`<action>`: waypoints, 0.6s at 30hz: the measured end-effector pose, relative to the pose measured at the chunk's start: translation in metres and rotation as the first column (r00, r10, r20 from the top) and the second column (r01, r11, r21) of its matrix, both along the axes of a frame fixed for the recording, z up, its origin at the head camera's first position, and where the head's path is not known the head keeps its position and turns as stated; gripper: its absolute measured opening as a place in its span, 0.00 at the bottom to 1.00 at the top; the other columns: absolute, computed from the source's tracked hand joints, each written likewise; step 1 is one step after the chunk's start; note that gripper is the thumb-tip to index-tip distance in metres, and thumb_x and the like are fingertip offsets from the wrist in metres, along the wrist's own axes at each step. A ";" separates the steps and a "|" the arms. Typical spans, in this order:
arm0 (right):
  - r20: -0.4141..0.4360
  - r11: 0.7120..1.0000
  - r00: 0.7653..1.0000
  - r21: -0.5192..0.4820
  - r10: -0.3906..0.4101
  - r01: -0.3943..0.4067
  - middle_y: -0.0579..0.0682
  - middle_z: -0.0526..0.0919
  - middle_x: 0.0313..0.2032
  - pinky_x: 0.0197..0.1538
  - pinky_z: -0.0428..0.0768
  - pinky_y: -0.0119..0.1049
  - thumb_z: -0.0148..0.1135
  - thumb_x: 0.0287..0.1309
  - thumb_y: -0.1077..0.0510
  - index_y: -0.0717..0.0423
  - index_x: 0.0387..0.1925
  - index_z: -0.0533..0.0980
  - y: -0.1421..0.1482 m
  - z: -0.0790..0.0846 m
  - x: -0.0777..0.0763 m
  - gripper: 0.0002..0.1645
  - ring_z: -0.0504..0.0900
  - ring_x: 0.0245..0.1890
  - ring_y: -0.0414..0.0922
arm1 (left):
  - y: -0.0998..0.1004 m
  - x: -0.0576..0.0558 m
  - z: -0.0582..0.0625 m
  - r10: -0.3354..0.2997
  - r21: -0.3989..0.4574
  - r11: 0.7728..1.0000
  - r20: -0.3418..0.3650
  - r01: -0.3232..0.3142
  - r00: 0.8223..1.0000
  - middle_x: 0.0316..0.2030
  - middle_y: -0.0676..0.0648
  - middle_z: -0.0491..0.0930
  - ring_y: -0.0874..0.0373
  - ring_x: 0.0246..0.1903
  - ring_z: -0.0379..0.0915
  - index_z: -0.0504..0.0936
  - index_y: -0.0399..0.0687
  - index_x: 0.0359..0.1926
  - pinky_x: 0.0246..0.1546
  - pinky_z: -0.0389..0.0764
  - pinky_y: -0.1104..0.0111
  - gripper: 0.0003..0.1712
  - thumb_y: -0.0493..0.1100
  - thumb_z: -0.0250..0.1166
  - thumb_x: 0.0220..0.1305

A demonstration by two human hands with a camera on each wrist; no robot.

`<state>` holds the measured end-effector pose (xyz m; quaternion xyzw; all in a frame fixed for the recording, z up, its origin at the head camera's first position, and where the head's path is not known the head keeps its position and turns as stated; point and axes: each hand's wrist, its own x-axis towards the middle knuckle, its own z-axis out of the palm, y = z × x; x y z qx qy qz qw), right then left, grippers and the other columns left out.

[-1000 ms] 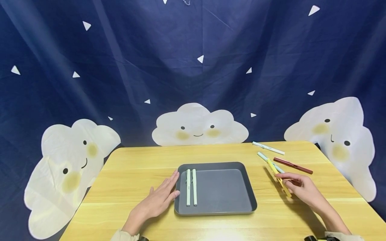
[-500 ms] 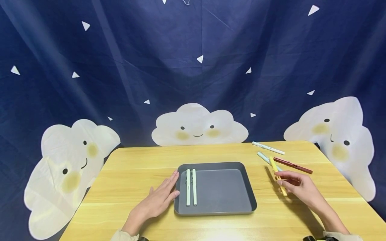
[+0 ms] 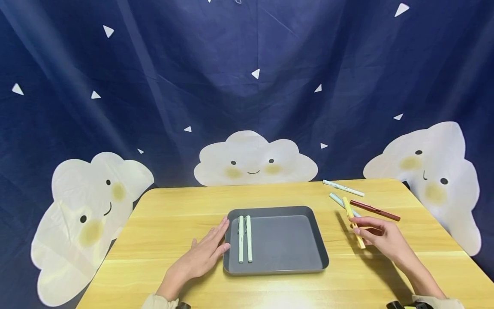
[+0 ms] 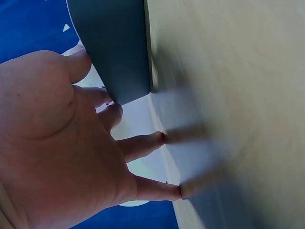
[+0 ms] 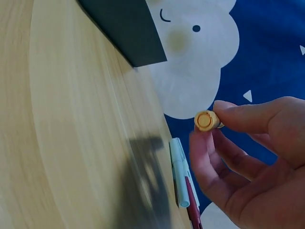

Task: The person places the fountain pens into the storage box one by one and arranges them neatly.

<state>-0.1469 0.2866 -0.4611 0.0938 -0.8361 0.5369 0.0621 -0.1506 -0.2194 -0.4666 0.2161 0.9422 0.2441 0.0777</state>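
Our right grip [image 3: 380, 236] pinches the yellow pen [image 3: 348, 209] above the tabletop [image 3: 170, 214], our left grip [image 3: 200, 258] lies straight-fingered against the tray [image 3: 287, 244], and we judge this pick-up step calls next for a steady carry.

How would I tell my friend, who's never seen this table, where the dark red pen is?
Find the grey tray on the wooden table, then look right to the right hand pinching a yellow pen. Just beyond that hand lies the dark red pen. It's the only dark pen; the other pens are yellow or pale.
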 end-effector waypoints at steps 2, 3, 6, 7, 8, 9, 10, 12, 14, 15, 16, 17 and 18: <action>0.023 1.000 1.000 -0.018 -0.003 0.004 0.47 0.90 0.37 0.28 0.83 0.33 0.66 0.66 0.67 0.72 0.53 0.81 -0.002 0.001 0.000 0.16 0.81 0.24 0.38 | 0.000 0.000 0.000 -0.002 -0.001 1.000 -0.001 0.002 1.000 0.82 0.54 0.41 0.37 0.77 0.47 0.45 0.56 0.83 0.59 0.45 0.19 0.38 0.58 0.46 0.82; 0.034 1.000 0.999 -0.026 -0.005 0.006 0.46 0.90 0.37 0.28 0.83 0.33 0.66 0.67 0.67 0.73 0.53 0.81 -0.003 0.002 0.000 0.16 0.81 0.24 0.38 | 0.000 0.000 0.000 -0.002 -0.002 1.000 0.000 0.002 1.000 0.82 0.54 0.40 0.37 0.77 0.47 0.45 0.56 0.83 0.59 0.46 0.19 0.38 0.58 0.46 0.82; 0.052 0.999 0.998 -0.042 -0.017 0.020 0.42 0.90 0.39 0.31 0.85 0.34 0.65 0.68 0.66 0.72 0.52 0.81 -0.005 0.003 0.000 0.15 0.83 0.26 0.38 | 0.000 0.000 0.001 -0.002 -0.001 1.000 0.001 0.002 1.000 0.82 0.53 0.40 0.37 0.77 0.47 0.45 0.57 0.83 0.59 0.45 0.19 0.38 0.58 0.46 0.82; 0.051 0.999 0.998 -0.040 -0.023 0.025 0.41 0.90 0.39 0.31 0.85 0.34 0.66 0.68 0.65 0.72 0.52 0.81 -0.006 0.003 0.000 0.15 0.84 0.27 0.37 | 0.000 0.000 0.001 -0.003 0.000 1.000 0.003 0.003 1.000 0.82 0.53 0.40 0.37 0.77 0.47 0.45 0.57 0.83 0.59 0.45 0.19 0.38 0.58 0.46 0.82; 0.047 0.999 0.999 -0.040 -0.027 0.029 0.41 0.90 0.40 0.32 0.86 0.34 0.66 0.67 0.65 0.71 0.51 0.82 -0.006 0.003 0.000 0.15 0.84 0.28 0.37 | 0.000 0.000 0.001 -0.002 0.000 1.000 0.003 0.002 1.000 0.82 0.53 0.40 0.37 0.77 0.47 0.44 0.57 0.83 0.59 0.45 0.19 0.38 0.58 0.46 0.82; 0.042 0.999 0.999 -0.040 -0.030 0.031 0.41 0.90 0.40 0.32 0.86 0.34 0.66 0.67 0.65 0.71 0.51 0.82 -0.007 0.003 0.000 0.14 0.85 0.29 0.37 | 0.000 0.000 0.001 -0.002 0.000 1.000 0.003 0.002 1.000 0.82 0.53 0.40 0.37 0.77 0.47 0.44 0.57 0.83 0.59 0.45 0.19 0.38 0.58 0.46 0.82; 0.038 0.999 0.999 -0.041 -0.028 0.030 0.40 0.90 0.41 0.32 0.86 0.35 0.67 0.67 0.65 0.71 0.51 0.82 -0.008 0.003 0.000 0.14 0.85 0.29 0.37 | 0.000 0.000 0.001 -0.001 0.001 1.000 0.003 0.001 1.000 0.82 0.52 0.40 0.37 0.77 0.47 0.44 0.57 0.83 0.59 0.45 0.19 0.38 0.58 0.46 0.82; 0.032 0.999 0.999 -0.043 -0.021 0.023 0.40 0.90 0.41 0.31 0.86 0.36 0.67 0.67 0.65 0.70 0.50 0.83 -0.010 0.003 0.001 0.14 0.85 0.30 0.36 | 0.000 0.000 0.001 0.001 0.000 1.000 0.002 -0.001 1.000 0.82 0.52 0.40 0.37 0.77 0.47 0.44 0.57 0.83 0.59 0.44 0.19 0.38 0.58 0.46 0.82; 0.037 0.999 0.999 -0.048 -0.011 0.012 0.41 0.90 0.41 0.30 0.86 0.38 0.67 0.67 0.64 0.70 0.51 0.83 -0.013 0.003 0.001 0.15 0.85 0.29 0.37 | 0.000 0.000 0.001 0.003 -0.001 1.000 0.002 -0.003 1.000 0.82 0.53 0.41 0.37 0.77 0.47 0.44 0.57 0.83 0.60 0.44 0.19 0.38 0.58 0.46 0.82; 0.041 0.999 0.999 -0.050 -0.006 0.008 0.41 0.90 0.41 0.30 0.86 0.39 0.67 0.67 0.64 0.69 0.51 0.83 -0.014 0.004 0.001 0.15 0.84 0.28 0.37 | 0.001 0.000 0.001 0.004 0.000 1.000 0.003 -0.004 1.000 0.82 0.53 0.41 0.37 0.77 0.47 0.44 0.57 0.83 0.60 0.44 0.19 0.38 0.58 0.46 0.82; 0.046 0.999 0.999 -0.050 -0.003 0.006 0.42 0.90 0.42 0.29 0.87 0.40 0.67 0.67 0.63 0.69 0.51 0.83 -0.015 0.004 0.002 0.15 0.85 0.28 0.37 | 0.000 0.000 0.001 0.005 0.000 1.000 0.005 -0.005 1.000 0.82 0.53 0.41 0.38 0.77 0.47 0.44 0.57 0.83 0.60 0.44 0.19 0.38 0.58 0.46 0.82; 0.051 0.999 0.999 -0.050 -0.003 0.006 0.43 0.91 0.43 0.29 0.87 0.41 0.67 0.67 0.62 0.69 0.52 0.83 -0.017 0.005 0.002 0.16 0.85 0.29 0.37 | 0.000 0.000 0.001 0.005 0.000 1.000 0.006 -0.005 1.000 0.82 0.53 0.41 0.38 0.77 0.47 0.44 0.57 0.83 0.60 0.44 0.19 0.38 0.58 0.46 0.82; 0.059 0.999 0.998 -0.051 -0.004 0.007 0.43 0.91 0.43 0.30 0.87 0.41 0.67 0.67 0.62 0.69 0.52 0.83 -0.018 0.005 0.003 0.16 0.85 0.30 0.37 | 0.000 0.000 0.001 0.004 0.001 1.000 0.007 -0.004 1.000 0.82 0.53 0.41 0.38 0.77 0.47 0.44 0.57 0.83 0.60 0.44 0.19 0.38 0.58 0.46 0.82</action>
